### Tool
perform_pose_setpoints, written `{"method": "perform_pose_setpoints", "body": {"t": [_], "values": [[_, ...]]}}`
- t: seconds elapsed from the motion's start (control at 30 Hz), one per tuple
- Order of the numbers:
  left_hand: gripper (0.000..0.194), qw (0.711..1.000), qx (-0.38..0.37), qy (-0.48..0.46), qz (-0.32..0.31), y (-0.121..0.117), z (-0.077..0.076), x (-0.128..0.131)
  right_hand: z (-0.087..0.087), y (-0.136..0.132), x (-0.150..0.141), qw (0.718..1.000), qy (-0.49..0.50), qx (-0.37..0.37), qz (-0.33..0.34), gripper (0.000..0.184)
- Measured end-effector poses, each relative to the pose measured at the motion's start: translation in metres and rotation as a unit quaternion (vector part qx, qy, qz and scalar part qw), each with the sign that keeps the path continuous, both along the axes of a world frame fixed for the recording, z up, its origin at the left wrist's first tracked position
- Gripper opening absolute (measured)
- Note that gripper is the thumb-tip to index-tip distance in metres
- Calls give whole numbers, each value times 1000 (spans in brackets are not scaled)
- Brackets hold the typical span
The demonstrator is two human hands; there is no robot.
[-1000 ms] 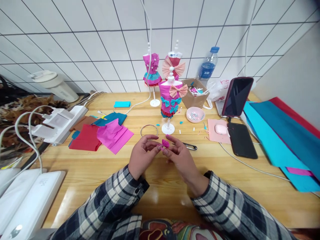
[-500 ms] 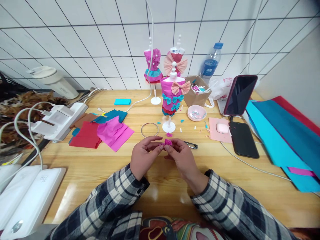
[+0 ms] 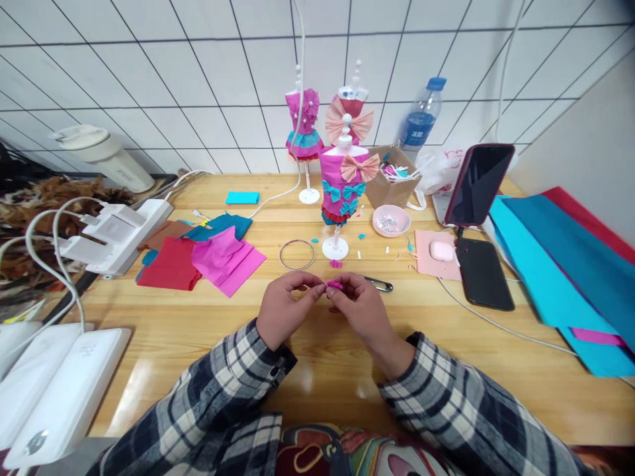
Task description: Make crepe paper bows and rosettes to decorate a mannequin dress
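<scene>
A small, pleated magenta crepe-paper bow (image 3: 335, 285) is pinched between my two hands above the table. My left hand (image 3: 290, 305) is closed, thumb and index fingertips meeting at the bow's left end. My right hand (image 3: 361, 305) grips its right side between thumb and fingers, partly hiding it. Just beyond my fingertips lies another little magenta bow (image 3: 336, 264), in front of a white mini dress form (image 3: 344, 175) dressed in magenta with peach and blue bows. Small black-handled snips (image 3: 378, 284) rest beside my right fingers, and a metal ring (image 3: 297, 254) lies behind my left hand.
Folded magenta paper (image 3: 229, 261) and red paper (image 3: 169, 264) lie to the left. Beyond stand two more dressed forms, a cardboard box (image 3: 389, 188) and a pink bowl (image 3: 391, 221) of beads. Phones, a cable and blue sheets (image 3: 560, 264) occupy the right; power strip (image 3: 124, 238) at left.
The magenta bow has turned in my fingers, from a spread fan facing up to a flatter, narrower shape. My hands stay at nearly the same spot; the view has shifted slightly.
</scene>
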State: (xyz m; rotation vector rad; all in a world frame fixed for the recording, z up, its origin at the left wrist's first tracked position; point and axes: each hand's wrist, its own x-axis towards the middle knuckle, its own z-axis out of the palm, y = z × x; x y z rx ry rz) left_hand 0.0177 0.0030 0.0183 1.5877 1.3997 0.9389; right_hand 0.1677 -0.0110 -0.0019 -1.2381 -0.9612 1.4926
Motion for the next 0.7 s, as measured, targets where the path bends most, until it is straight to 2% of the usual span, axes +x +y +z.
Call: {"method": "perform_pose_setpoints", "body": {"t": [0.1, 0.2, 0.27, 0.43, 0.6, 0.7], "values": [[16, 989, -89, -113, -23, 1, -4, -1, 3, 1, 4, 999, -25, 31, 15, 30], [17, 955, -164, -245, -23, 2, -8, -2, 6, 2, 6, 1000, -12, 22, 13, 55], [16, 944, -181, -276, -16, 2, -9, -3, 6, 3, 7, 1000, 15, -9, 21, 60], [16, 930, -211, -298, -32, 3, -10, -4, -1, 4, 8, 993, 85, -62, 52, 45], [21, 890, -300, -340, -54, 1, -9, -5, -5, 6, 10, 994, 70, -53, 68, 32], [23, 880, -331, -339, -50, 1, -9, -6, -5, 6, 11, 997, 46, -32, 61, 32]]}}
